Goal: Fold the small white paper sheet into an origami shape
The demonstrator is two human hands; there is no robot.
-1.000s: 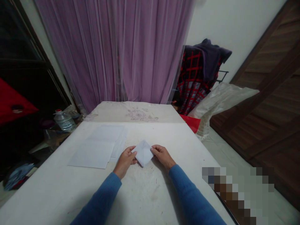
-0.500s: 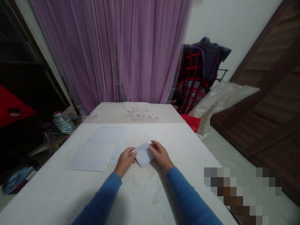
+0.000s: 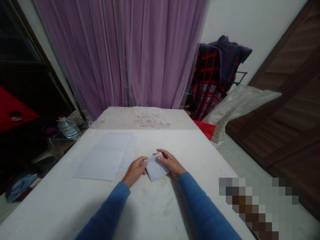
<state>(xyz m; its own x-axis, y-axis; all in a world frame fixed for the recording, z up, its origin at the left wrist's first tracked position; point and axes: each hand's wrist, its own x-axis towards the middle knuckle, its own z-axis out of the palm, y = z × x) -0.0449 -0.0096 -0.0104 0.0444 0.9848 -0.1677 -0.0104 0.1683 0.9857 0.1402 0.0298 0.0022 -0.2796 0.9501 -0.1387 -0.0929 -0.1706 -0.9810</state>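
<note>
A small folded piece of white paper lies on the white table between my hands. My left hand pinches its left corner with curled fingers. My right hand lies over its right part, fingers bent and pressing a folded flap down toward the middle. Both forearms wear blue sleeves.
A stack of white paper sheets lies to the left of my hands. Off the table's left edge stands a plastic water bottle. Purple curtains hang behind, clothes on a rack at the right, a wooden door further right.
The paper was a flat diamond held by both side corners. My right hand has folded its right corner over toward the centre and now presses on it.
</note>
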